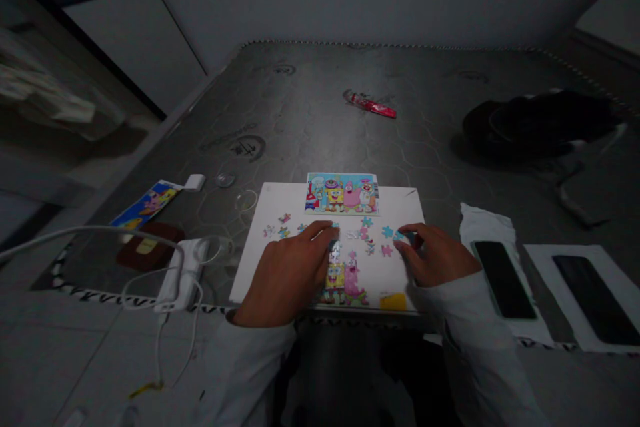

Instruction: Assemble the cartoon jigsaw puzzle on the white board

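A white board [255, 240] lies on the table before me, with loose jigsaw pieces [367, 221] scattered over it. Near its front edge sits a partly joined puzzle section [344, 283] showing cartoon figures. My left hand [300, 263] reaches over the board's middle, its fingertips pinched at a light blue puzzle piece [335, 226] just above that section. On the right, my right hand [433, 253] pinches a blue puzzle piece [398, 235] between thumb and finger. A cartoon picture card [343, 194] lies at the board's far edge. My left palm hides part of the board.
To the left are a power strip [183, 273] with white cables, a brown case [153, 247] and a blue cartoon packet [147, 205]. Two phones [504, 280] lie at the right. Farther back are a red wrapper [373, 105] and a black bag [535, 123].
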A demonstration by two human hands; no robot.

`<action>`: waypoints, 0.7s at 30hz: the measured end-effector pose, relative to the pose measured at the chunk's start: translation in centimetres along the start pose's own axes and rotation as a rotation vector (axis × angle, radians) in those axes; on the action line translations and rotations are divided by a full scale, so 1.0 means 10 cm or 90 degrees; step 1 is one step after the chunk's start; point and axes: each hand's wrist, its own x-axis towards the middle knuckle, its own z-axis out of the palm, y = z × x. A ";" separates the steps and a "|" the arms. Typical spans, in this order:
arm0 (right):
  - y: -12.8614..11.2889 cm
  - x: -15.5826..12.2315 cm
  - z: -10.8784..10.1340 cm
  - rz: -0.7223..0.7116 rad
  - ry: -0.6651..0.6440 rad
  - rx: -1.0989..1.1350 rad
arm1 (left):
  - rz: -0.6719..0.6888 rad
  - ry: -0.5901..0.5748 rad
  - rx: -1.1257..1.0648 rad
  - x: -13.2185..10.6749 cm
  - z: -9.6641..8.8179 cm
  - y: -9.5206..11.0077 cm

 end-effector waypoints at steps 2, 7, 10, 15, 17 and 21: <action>0.01 0.01 0.01 -0.006 0.003 0.009 | -0.005 0.004 0.008 -0.01 -0.02 -0.02; -0.09 -0.06 0.00 0.000 0.080 -0.016 | -0.001 0.027 0.015 -0.02 -0.03 -0.06; -0.18 -0.10 -0.02 -0.025 0.118 -0.031 | -0.002 0.034 0.019 -0.02 -0.04 -0.06; -0.23 -0.12 -0.04 -0.080 0.167 -0.020 | -0.008 0.040 0.009 -0.03 -0.06 -0.06; -0.23 -0.11 -0.05 -0.100 0.186 -0.012 | -0.008 0.036 0.007 -0.04 -0.06 -0.07; -0.23 -0.11 -0.03 -0.101 0.172 0.006 | -0.008 0.031 0.011 -0.04 -0.06 -0.08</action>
